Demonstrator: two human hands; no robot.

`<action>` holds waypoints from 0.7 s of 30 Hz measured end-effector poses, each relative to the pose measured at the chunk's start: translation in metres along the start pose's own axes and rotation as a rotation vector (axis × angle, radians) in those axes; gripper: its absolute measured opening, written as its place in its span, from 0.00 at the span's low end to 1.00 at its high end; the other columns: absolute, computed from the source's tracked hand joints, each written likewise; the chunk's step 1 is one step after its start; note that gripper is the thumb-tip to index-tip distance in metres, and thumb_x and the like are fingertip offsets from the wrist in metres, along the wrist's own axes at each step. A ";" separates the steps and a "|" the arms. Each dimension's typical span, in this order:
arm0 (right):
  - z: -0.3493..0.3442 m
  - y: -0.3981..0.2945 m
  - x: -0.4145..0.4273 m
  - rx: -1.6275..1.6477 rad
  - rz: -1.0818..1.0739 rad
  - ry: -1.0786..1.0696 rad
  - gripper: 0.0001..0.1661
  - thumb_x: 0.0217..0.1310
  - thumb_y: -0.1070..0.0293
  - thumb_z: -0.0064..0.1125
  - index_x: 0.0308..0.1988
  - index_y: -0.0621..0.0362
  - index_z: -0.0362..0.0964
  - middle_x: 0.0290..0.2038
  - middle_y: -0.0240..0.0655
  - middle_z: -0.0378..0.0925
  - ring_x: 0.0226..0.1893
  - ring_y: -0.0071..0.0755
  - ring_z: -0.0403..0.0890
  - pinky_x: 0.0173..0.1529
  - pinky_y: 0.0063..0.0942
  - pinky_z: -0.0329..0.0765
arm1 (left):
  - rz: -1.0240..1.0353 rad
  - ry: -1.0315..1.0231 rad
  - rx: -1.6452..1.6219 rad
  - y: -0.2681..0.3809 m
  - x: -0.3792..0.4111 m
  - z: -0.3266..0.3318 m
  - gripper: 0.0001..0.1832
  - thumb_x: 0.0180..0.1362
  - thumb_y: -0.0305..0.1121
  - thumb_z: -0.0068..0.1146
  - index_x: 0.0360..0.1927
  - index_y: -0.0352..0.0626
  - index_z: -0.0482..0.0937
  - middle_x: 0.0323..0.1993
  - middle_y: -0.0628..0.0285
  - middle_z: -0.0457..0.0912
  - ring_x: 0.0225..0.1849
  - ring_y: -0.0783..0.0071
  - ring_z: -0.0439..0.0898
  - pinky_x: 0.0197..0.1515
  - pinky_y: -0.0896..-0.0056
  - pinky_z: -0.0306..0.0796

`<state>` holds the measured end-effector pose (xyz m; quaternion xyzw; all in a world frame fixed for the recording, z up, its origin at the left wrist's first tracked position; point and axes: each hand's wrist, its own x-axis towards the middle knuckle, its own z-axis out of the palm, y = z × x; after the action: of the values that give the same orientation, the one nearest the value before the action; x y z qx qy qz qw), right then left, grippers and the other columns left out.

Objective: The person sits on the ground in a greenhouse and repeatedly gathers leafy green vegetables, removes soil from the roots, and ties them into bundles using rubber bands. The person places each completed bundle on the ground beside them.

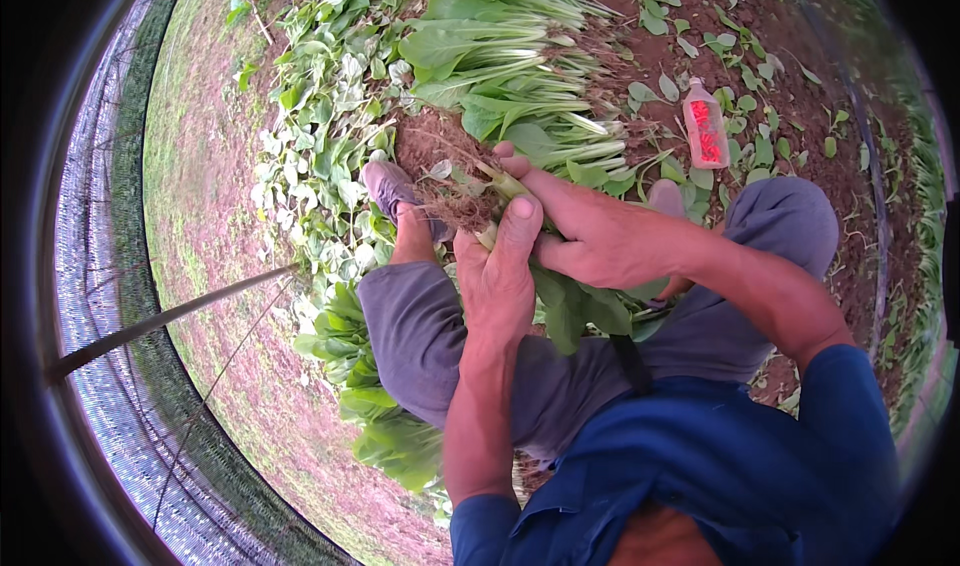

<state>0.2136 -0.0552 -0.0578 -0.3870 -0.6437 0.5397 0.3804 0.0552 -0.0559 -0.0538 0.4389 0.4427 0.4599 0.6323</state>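
Between my two hands are leafy green plants with pale stems and soil-covered roots (461, 202). My left hand (499, 266) grips the pale stem bases from below, its thumb lying along them. Across the stems lies my right hand (600, 221), its fingers closed around them near the roots. Broad green leaves (574, 307) of the held plants hang under my right hand, over my lap. Just beyond my hands, a long row of uprooted leafy greens (517, 78) lies on the soil, with roots to the right.
A clear plastic bottle with red markings (705, 127) lies at the right. Loose leaves (322, 123) cover the ground at the left, near my shoe (390, 187). More leafy greens (360, 371) lie beside my left leg. A pole (180, 313) and netting (112, 266) stand farther left.
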 end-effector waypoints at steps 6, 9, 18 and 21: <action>-0.001 -0.008 0.000 0.033 0.112 -0.009 0.38 0.76 0.67 0.47 0.78 0.68 0.51 0.75 0.60 0.63 0.77 0.59 0.65 0.79 0.43 0.63 | -0.038 0.018 -0.161 -0.005 0.002 -0.004 0.37 0.72 0.44 0.67 0.76 0.31 0.69 0.74 0.56 0.72 0.73 0.66 0.72 0.76 0.61 0.65; 0.001 0.000 -0.003 0.129 0.125 -0.037 0.39 0.77 0.67 0.45 0.80 0.69 0.47 0.77 0.60 0.60 0.78 0.61 0.63 0.81 0.43 0.60 | -0.068 0.010 -0.194 -0.007 -0.001 -0.005 0.36 0.72 0.42 0.68 0.75 0.32 0.70 0.74 0.56 0.73 0.72 0.68 0.73 0.75 0.62 0.65; -0.002 0.006 -0.007 -0.259 0.002 0.030 0.41 0.71 0.72 0.45 0.79 0.69 0.51 0.78 0.58 0.58 0.81 0.56 0.57 0.83 0.43 0.54 | -0.094 0.038 -0.233 -0.008 0.000 0.000 0.37 0.78 0.48 0.59 0.78 0.32 0.65 0.70 0.54 0.76 0.69 0.66 0.77 0.72 0.61 0.70; -0.003 0.001 -0.010 -0.127 0.048 -0.012 0.37 0.73 0.71 0.46 0.77 0.67 0.54 0.77 0.57 0.59 0.80 0.58 0.59 0.83 0.45 0.56 | -0.083 0.021 -0.218 -0.009 0.000 -0.003 0.39 0.77 0.50 0.59 0.79 0.32 0.64 0.69 0.54 0.77 0.68 0.67 0.77 0.72 0.61 0.71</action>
<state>0.2204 -0.0626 -0.0593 -0.4223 -0.6695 0.5089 0.3383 0.0540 -0.0574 -0.0630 0.3441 0.4146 0.4834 0.6899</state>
